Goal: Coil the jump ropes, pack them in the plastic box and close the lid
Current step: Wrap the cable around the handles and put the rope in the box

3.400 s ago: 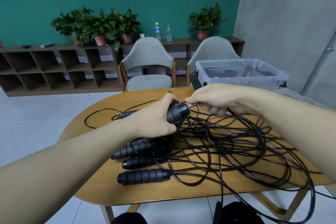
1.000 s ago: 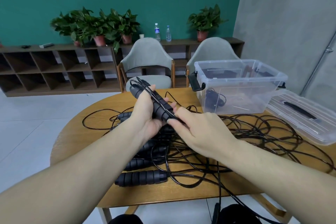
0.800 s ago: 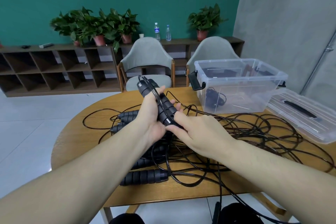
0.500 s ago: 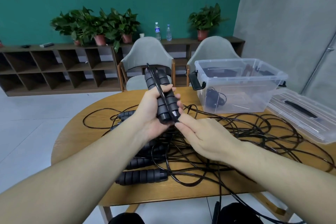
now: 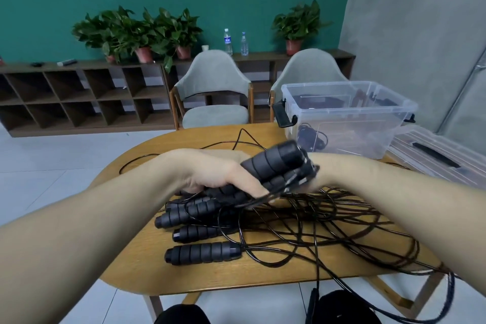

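Writing is too small to read on the two bottles (image 5: pixel 228 45) at 12 o'clock. Left hand (image 5: pixel 218 173) grips paired rope handles (image 5: pixel 276 166) above the worktop (image 5: pixel 136 265); they hide the right hand (image 5: pixel 319 172), so its fingers I cannot tell. Plastic box (image 5: pixel 347 118) stands open at 1 o'clock, lid (image 5: pixel 441 155) beside, tangled ropes (image 5: pixel 328 223) and loose handles (image 5: pixel 202 252) below.

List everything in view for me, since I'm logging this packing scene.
held handles: two, black, pressed together in the left hand, cord wrapped round them
loose handles: at least four, black, table's near left
tangled cords: black, count unclear, across the table
plastic box: one, clear, open, far right of table
lid: one, clear, right of the box
table: one, wooden
chairs: two, grey, behind the table
potted plants: several, on the shelf
water bottles: two, on the shelf
hands: left grips the handles; right mostly hidden behind them
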